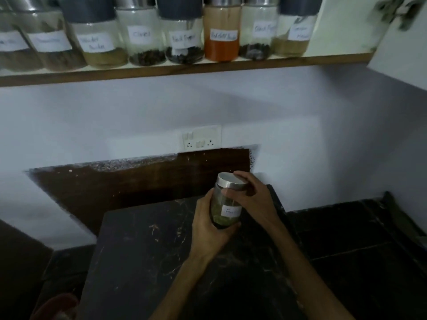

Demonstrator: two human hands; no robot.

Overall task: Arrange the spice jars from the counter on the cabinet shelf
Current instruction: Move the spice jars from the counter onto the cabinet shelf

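Observation:
A glass spice jar (227, 212) with a silver lid, a white label and greenish contents is held just above the dark counter (147, 255). My left hand (209, 229) wraps its lower body from the left. My right hand (251, 195) grips its lid and upper side from the right. Above runs the cabinet shelf (184, 69) with a wooden front edge. Several labelled jars stand on it in a row, among them a cloves jar (144, 33), a black pepper jar (183, 33) and an orange chilli powder jar (223, 31).
A white socket plate (201, 138) sits on the wall above a dark brown backsplash panel (115, 185). An open white cabinet door (402, 49) hangs at the upper right. A lower dark counter (360, 239) lies to the right. Something red (55, 306) shows at the bottom left.

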